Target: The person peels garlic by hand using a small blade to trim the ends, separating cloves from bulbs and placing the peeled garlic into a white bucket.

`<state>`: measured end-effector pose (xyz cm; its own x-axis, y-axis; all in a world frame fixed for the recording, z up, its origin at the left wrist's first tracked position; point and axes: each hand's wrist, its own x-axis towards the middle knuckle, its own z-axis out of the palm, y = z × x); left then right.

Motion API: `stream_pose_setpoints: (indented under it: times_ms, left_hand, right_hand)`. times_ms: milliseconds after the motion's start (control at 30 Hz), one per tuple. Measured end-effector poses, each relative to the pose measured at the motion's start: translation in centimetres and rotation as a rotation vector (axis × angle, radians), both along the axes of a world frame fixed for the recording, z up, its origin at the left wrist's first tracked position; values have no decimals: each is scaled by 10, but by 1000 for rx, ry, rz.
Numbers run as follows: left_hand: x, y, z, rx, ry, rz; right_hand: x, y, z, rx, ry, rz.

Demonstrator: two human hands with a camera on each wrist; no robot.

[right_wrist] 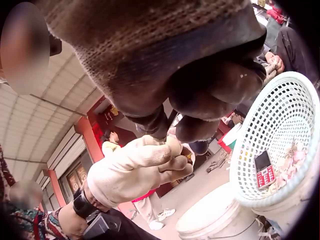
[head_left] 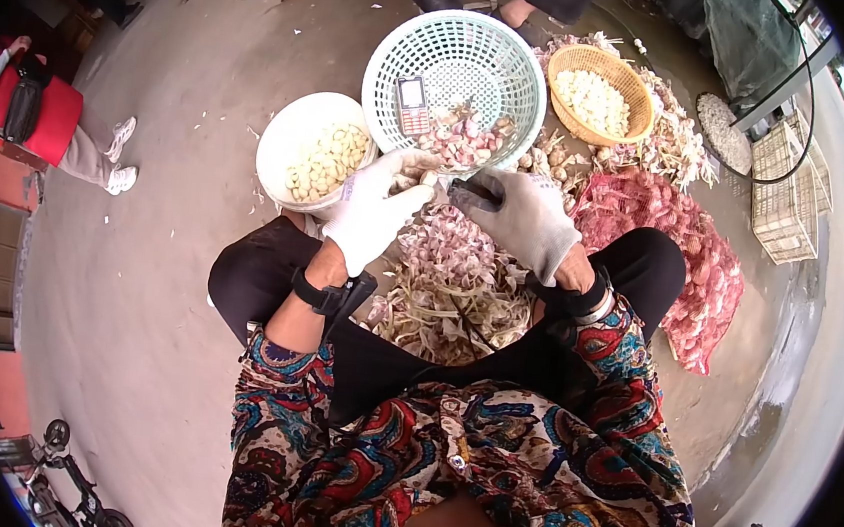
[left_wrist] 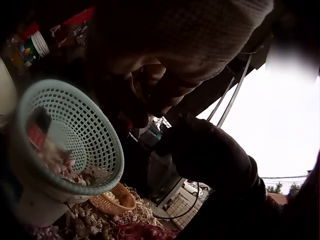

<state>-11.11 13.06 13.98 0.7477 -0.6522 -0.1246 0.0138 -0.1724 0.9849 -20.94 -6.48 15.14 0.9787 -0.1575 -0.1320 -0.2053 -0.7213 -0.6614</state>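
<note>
My gloved left hand [head_left: 377, 204] pinches a pale garlic clove [head_left: 429, 178] in front of the green basket's near rim. Seen in the right wrist view, the clove [right_wrist: 174, 144] sits at the left glove's fingertips, right below the right hand's dark-coated fingers. My gloved right hand [head_left: 526, 217] curls round what looks like a small dark-handled knife [head_left: 472, 192], mostly hidden by the fingers. The mint-green plastic basket [head_left: 383, 79] bears unpeeled pinkish cloves [head_left: 463, 139] and a red-and-white keypad phone [head_left: 413, 104]. To its left, a white bucket [head_left: 273, 150] contains peeled cloves [head_left: 325, 163].
Garlic skins and stalks [head_left: 455, 287] pile up between my knees. A yellow basket [head_left: 565, 60] of peeled cloves stands at the right, near a red mesh sack [head_left: 677, 276] of garlic. Cream crates [head_left: 789, 195] lie farther right. A person [head_left: 92, 134] stands at the left.
</note>
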Motion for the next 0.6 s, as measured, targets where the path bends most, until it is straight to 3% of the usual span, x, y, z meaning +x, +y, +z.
stream_pose_setpoints:
  times_ms: [67,133,367,500,567,600]
  left_hand:
    - [2,2,-12,62,-133,-8]
    - [4,1,-24,59,-419,-45]
    - [1,2,-13,207,-676,-183]
    - [2,4,-16,86,-525,-219]
    - [3,3,-17,-92,-271,-223]
    - [2,3,-18,-94,-272,-220]
  right_hand:
    - [-2,2,7,-23,-1,48]
    - [-2,1,-1,-12,-41,36]
    - [-3,-2,-2,83,-21,65]
    - [1,-13,-16,253,18,53]
    - [0,-10,-19,393,-85,38]
    - [-2,-8,-13,391,-85,41]
